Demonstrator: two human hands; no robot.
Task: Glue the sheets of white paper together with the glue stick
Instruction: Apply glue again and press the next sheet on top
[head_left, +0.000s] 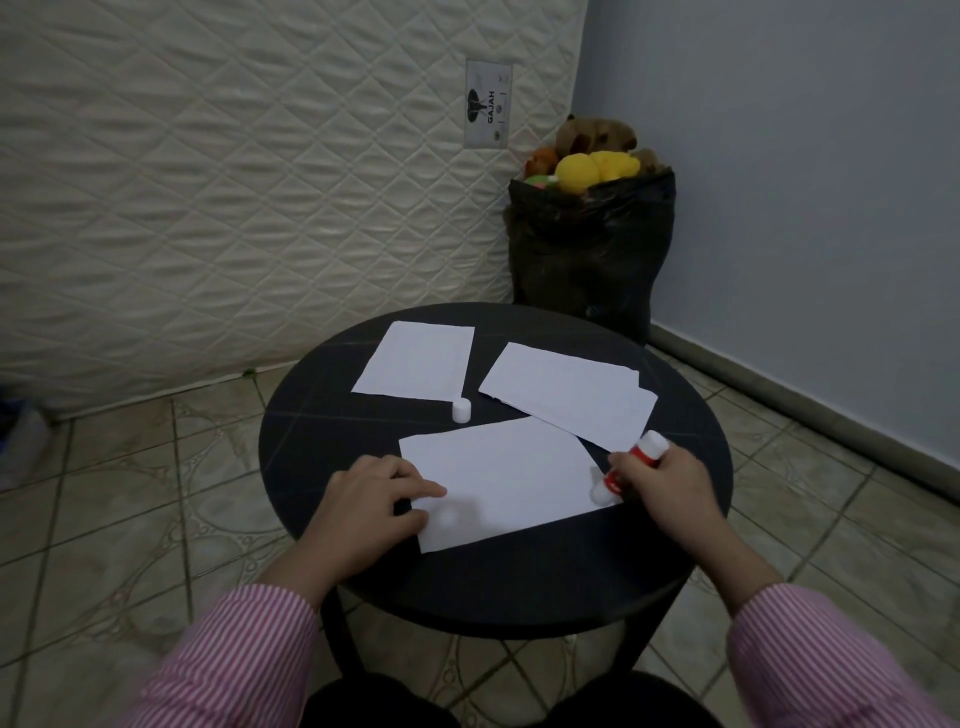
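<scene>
Right hand (662, 486) closed around glue stick (631, 467), tip down on near sheet (498, 480); left hand (371, 506) opposite, fingers flat, holding nothing, pins it against sliding.

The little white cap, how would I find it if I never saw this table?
Look at the round black table. Between the two far paper sheets, by the left sheet's near corner, stands the cap. It's the only small upright cylinder, touching no hand.
</scene>
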